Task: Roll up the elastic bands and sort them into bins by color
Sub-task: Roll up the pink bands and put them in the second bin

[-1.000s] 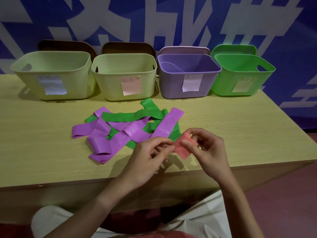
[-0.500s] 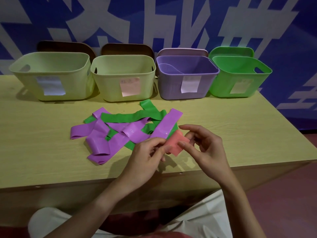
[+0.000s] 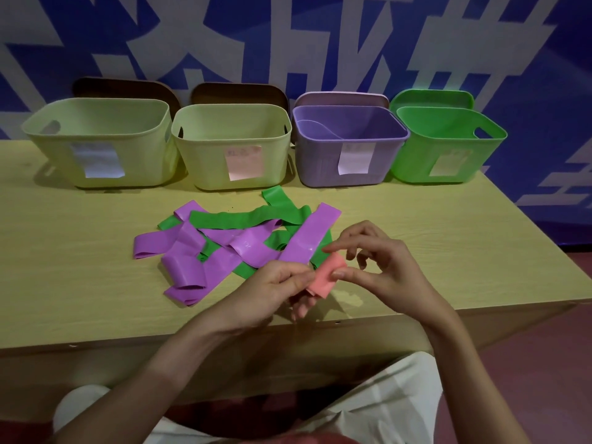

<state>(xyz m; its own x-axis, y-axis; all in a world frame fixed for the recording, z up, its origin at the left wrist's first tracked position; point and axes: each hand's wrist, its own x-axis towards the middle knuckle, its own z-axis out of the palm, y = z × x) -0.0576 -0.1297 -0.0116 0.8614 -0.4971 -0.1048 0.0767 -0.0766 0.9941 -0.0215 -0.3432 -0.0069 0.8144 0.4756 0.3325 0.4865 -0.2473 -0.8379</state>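
A person sits at a pale wooden table and holds a small pink band with both hands just above the table's near edge. The left hand pinches the band's left side between thumb and forefinger, with the other fingers curled underneath. The right hand pinches the band's right end between thumb and forefinger, while its remaining fingers are bent and lifted clear of the band. The pink band looks partly rolled or folded into a short, thick piece. Just beyond the hands, a loose heap of purple bands and green bands lies tangled on the table, with the strips crossing over one another; one purple strip reaches from the heap toward the hands. Along the far side of the table stand four bins in a row, each with a paper label on its front: a pale yellow-green bin at the far left, a second pale yellow-green bin next to it, then a purple bin, and a green bin at the right. Lids lean upright behind the bins, against a blue and white wall.
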